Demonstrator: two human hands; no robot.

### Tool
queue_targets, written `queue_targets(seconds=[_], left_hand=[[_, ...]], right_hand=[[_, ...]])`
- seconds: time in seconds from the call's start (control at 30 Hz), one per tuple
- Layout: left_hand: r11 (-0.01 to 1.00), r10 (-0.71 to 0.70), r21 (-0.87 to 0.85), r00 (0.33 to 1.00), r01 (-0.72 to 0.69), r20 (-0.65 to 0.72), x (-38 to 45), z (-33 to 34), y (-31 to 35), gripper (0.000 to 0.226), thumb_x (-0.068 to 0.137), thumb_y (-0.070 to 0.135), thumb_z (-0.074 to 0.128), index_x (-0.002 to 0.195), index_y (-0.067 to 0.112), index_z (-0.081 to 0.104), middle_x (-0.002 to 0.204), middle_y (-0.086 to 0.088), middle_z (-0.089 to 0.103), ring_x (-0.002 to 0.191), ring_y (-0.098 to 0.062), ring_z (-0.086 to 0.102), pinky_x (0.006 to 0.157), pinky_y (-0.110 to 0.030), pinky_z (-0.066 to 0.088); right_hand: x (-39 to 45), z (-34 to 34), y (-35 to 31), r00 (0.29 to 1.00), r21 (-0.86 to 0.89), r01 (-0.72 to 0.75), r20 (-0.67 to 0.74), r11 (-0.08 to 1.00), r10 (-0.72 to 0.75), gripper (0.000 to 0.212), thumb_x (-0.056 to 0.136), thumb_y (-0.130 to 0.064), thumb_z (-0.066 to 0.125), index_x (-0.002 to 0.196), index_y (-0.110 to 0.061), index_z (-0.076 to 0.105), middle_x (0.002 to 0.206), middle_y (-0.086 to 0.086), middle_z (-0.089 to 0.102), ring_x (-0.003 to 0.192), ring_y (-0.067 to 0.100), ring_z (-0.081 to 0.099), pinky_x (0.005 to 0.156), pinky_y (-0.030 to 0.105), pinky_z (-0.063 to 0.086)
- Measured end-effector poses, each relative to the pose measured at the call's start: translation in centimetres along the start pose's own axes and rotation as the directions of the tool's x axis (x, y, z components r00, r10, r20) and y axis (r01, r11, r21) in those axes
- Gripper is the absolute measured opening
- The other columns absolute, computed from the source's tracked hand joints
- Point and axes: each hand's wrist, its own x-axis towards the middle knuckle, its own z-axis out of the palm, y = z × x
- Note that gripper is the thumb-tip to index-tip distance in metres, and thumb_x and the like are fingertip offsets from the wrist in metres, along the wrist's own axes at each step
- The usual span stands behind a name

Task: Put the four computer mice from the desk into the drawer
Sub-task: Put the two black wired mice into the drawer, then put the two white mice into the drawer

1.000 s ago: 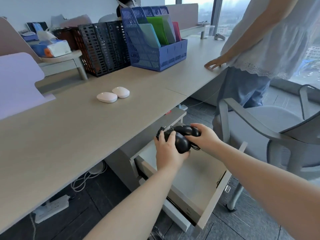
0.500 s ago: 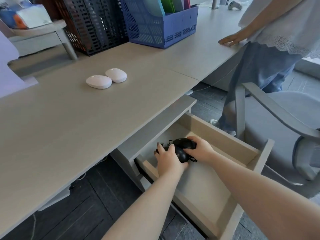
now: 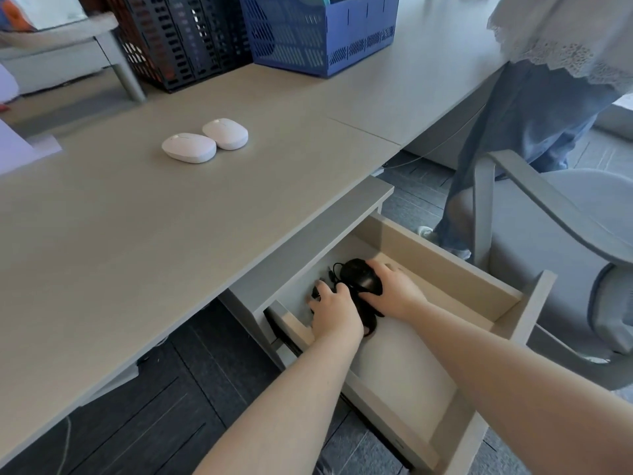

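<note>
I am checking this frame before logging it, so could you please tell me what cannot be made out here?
- Head view: the left hand covers most of one black mouse, so whether it rests on the drawer floor is unclear.
- The right hand partly covers the other black mouse.
- The drawer's rear lies under the desk.
- The blue file organiser is cut off at the top edge.

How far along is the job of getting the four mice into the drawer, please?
About halfway. The drawer is open, and the left hand and right hand are setting the black mice down inside it. Two white mice are left on the desk.
</note>
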Motion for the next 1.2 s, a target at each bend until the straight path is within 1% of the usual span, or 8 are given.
queue_targets(seconds=[0.2,0.4,0.67,0.83,0.93,1.0,1.07,1.2], left_hand=[[0.995,0.062,0.08,0.995,-0.056,-0.078,-1.3,-1.7,0.1,0.069,0.078,0.031,0.076,0.133,0.014,0.038,0.15,-0.017,0.021,0.138,-0.035,0.027,0.108,-0.04,0.04],[0.983,0.171,0.098,0.97,-0.155,-0.173,-4.2,-6.3,1.4,0.026,0.092,0.02,0.058,0.115,0.009,0.054,0.123,-0.012,0.055,0.114,-0.03,0.055,0.085,-0.035,0.046],[0.957,0.28,0.044,0.883,-0.285,-0.376,-7.9,-12.9,1.7,0.016,0.094,0.018,0.047,0.094,0.005,0.056,0.101,-0.016,0.066,0.096,-0.036,0.061,0.071,-0.036,0.044],[0.945,0.303,0.056,0.802,-0.321,-0.515,-8.3,-16.1,0.5,0.02,0.094,0.018,0.044,0.09,0.004,0.057,0.096,-0.018,0.066,0.09,-0.036,0.059,0.064,-0.033,0.036],[0.951,0.271,0.038,0.766,-0.307,-0.583,-7.4,-17.7,-0.5,0.021,0.094,0.02,0.045,0.089,0.004,0.056,0.099,-0.014,0.062,0.091,-0.034,0.058,0.066,-0.035,0.039],[0.957,0.237,0.017,0.747,-0.289,-0.621,-6.3,-18.5,-1.6,0.022,0.094,0.023,0.047,0.098,0.006,0.06,0.106,-0.012,0.059,0.1,-0.033,0.055,0.072,-0.038,0.043],[0.967,0.202,0.011,0.736,-0.256,-0.647,-4.9,-19.3,-3.0,0.027,0.093,0.027,0.049,0.109,0.008,0.058,0.115,-0.012,0.054,0.11,-0.034,0.05,0.081,-0.041,0.044],[0.985,0.084,-0.058,0.746,-0.162,-0.661,-1.1,-20.8,-6.2,0.047,0.091,0.038,0.053,0.129,0.011,0.046,0.133,-0.013,0.044,0.124,-0.034,0.039,0.094,-0.043,0.041]], right_hand=[[-1.3,-2.3,-1.1,0.995,-0.066,0.078,-0.051,0.995,-0.082,0.045,0.085,-0.043,0.055,0.126,-0.024,0.053,0.12,0.004,0.062,0.115,0.029,0.056,0.091,0.039,0.051],[-3.5,-5.9,-3.6,0.996,-0.083,0.062,-0.063,0.995,-0.067,0.032,0.091,-0.043,0.05,0.102,-0.017,0.066,0.101,0.003,0.069,0.097,0.025,0.062,0.081,0.035,0.054],[-6.5,-10.4,-8.1,0.953,-0.018,0.136,-0.271,0.991,-0.136,0.035,0.094,-0.036,0.046,0.077,-0.009,0.062,0.072,0.001,0.059,0.075,0.025,0.058,0.068,0.032,0.049],[-6.7,-11.4,-11.3,0.88,0.003,0.244,-0.421,0.97,-0.22,0.037,0.093,-0.028,0.047,0.06,-0.012,0.046,0.053,-0.005,0.041,0.057,0.019,0.043,0.057,0.031,0.04],[-5.7,-11.5,-13.4,0.837,0.006,0.307,-0.477,0.952,-0.268,0.038,0.093,-0.028,0.049,0.06,-0.008,0.049,0.05,-0.003,0.042,0.05,0.017,0.038,0.054,0.029,0.036],[-4.7,-11.3,-14.8,0.832,0.002,0.328,-0.474,0.945,-0.288,0.035,0.092,-0.029,0.05,0.068,-0.005,0.058,0.059,0.002,0.055,0.057,0.02,0.047,0.057,0.031,0.041],[-3.2,-11.0,-16.2,0.835,-0.001,0.354,-0.451,0.935,-0.316,0.028,0.092,-0.032,0.051,0.086,-0.01,0.067,0.083,0.004,0.067,0.081,0.022,0.059,0.07,0.033,0.048],[1.0,-9.8,-18.8,0.888,-0.014,0.334,-0.33,0.942,-0.32,0.039,0.092,-0.038,0.052,0.126,-0.019,0.055,0.128,0.003,0.057,0.126,0.025,0.044,0.098,0.037,0.041]])
